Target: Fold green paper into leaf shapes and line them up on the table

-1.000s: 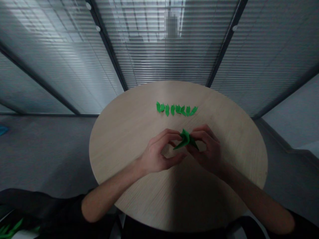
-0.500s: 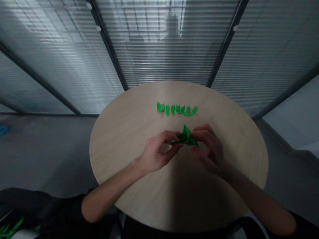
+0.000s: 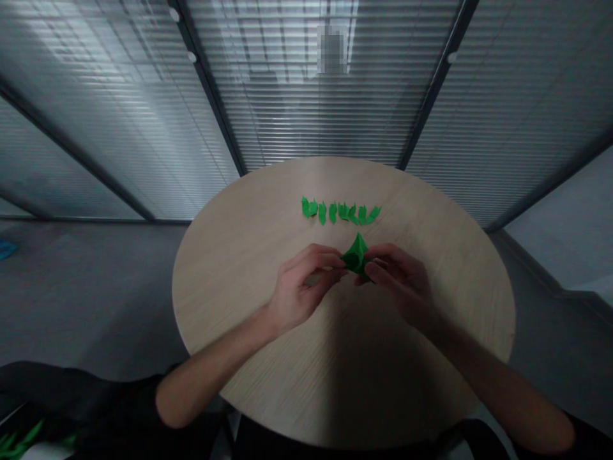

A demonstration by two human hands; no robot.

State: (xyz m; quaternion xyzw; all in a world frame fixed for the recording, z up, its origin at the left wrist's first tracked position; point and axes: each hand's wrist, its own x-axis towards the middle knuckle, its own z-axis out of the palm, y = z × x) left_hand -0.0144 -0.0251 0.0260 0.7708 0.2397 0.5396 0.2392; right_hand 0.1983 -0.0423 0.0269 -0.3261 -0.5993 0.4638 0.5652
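Note:
A small folded piece of green paper (image 3: 355, 253) is pinched between both hands above the middle of a round wooden table (image 3: 239, 255). My left hand (image 3: 299, 291) grips its left side with thumb and fingers closed. My right hand (image 3: 402, 281) grips its right side the same way. The paper's tip points up and away from me. Beyond the hands, a row of several small folded green paper pieces (image 3: 340, 211) lies on the table.
Glass walls with horizontal blinds (image 3: 311, 96) stand just behind the table. Grey floor (image 3: 86, 287) surrounds it. More green paper (image 3: 19, 437) shows at the bottom left corner beside my dark clothing.
Both hands have drawn closer together and shifted slightly away from me. The green paper has been pressed from a flatter, spread shape into a tighter pointed one.

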